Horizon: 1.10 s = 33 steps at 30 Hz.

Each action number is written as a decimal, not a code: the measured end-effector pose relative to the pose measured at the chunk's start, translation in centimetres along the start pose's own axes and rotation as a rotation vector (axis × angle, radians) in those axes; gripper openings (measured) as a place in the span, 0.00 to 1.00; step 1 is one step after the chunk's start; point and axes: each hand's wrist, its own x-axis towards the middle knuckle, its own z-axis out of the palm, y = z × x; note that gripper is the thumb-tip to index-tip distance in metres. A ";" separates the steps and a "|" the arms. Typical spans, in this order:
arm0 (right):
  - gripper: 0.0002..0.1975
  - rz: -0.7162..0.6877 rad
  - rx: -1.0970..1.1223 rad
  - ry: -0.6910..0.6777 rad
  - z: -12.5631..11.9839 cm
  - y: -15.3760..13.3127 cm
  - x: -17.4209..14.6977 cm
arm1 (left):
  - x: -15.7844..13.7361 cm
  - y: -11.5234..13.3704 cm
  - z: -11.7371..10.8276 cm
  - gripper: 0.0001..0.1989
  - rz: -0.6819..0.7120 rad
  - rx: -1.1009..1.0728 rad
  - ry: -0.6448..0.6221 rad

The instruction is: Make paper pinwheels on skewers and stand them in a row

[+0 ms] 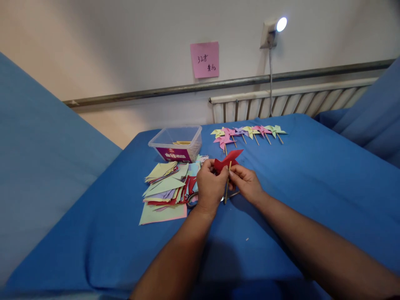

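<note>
Between my two hands is a red paper pinwheel (230,158) with a thin wooden stick (227,189) running down from it. My left hand (210,183) is closed on the red paper, its thumb near the top of the stick. The fingers of my right hand (246,181) pinch the stick just below the paper. Dark-handled scissors (191,200) lie on the blue cloth beneath, partly hidden by my left hand. To the left rests a pile of coloured paper pieces (165,191), some cut and folded.
A clear plastic tub (194,146) with yellowish sticks inside stands behind the paper pile. Several finished pinwheels (250,132) lie at the back of the blue-covered table (312,179). Behind are a radiator (290,100), a pipe (168,91) and a plugged-in light (281,24).
</note>
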 end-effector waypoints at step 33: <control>0.15 0.022 0.022 0.045 0.5 0.1 -0.1 | -0.1 0.4 0.0 0.06 -0.007 0.012 0.038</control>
